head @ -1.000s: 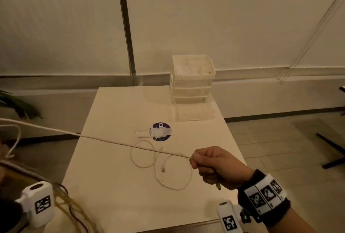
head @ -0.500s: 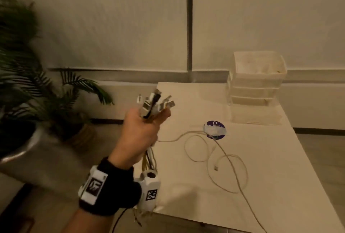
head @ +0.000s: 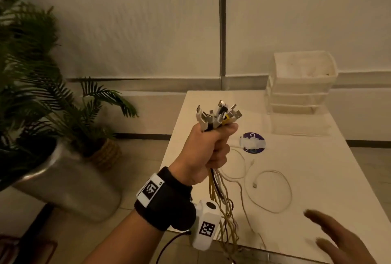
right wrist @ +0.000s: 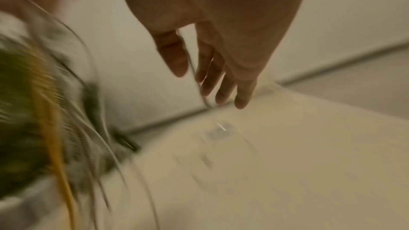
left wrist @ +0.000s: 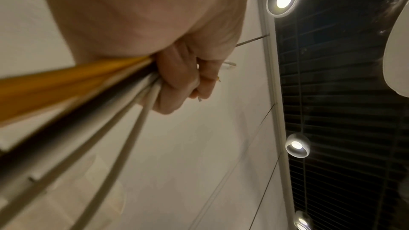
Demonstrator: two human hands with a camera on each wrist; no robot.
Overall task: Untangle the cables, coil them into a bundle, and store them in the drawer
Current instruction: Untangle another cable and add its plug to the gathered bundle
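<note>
Readable text: white letters "Ci" on round purple sticker [head: 253, 143] on worktop [head: 317, 179], remainder covered by a pale strip | Square black-and-white coded markers on left wristband [head: 150, 188] and on white wrist camera housing [head: 206, 228] | No other legible writing

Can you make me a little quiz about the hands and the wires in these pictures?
1. True or false: the right hand grips a cable.
2. What sticks out above the left hand? A) leaves B) the plugs of the cable bunch C) a pen
3. Fill in: a loose white cable lies on the ____.

Key
1. False: its fingers are spread and hold nothing.
2. B
3. table
</note>
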